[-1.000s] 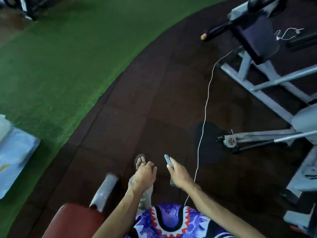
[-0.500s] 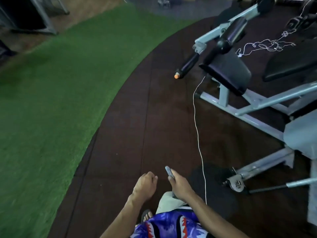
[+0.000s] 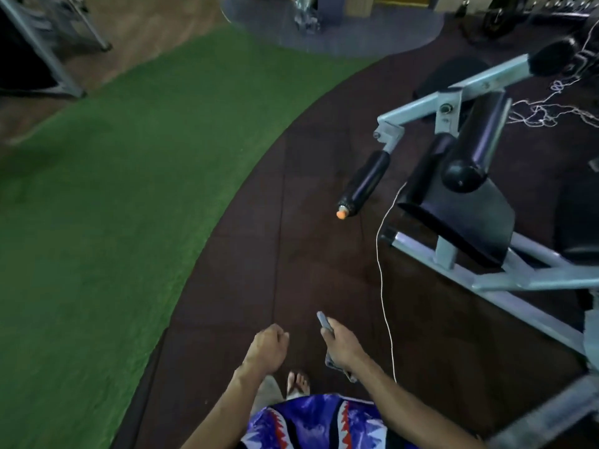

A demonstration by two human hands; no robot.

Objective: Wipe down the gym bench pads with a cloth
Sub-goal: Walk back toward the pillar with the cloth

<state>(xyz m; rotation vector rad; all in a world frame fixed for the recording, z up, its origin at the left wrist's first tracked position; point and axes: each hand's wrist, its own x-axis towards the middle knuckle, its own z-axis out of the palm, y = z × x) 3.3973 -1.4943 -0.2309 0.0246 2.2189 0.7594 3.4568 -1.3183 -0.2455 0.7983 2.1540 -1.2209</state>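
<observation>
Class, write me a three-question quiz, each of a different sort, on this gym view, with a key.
1. True or false: the right hand is empty.
2. The black seat pad lies on which side of the view? A) left B) right C) behind the person
3. Fill in: the left hand is closed in a loose ____ and holds nothing visible.

Key: 1 false, it grips a small grey object, too blurred to tell if it is the cloth. 2 B. 3 fist.
</observation>
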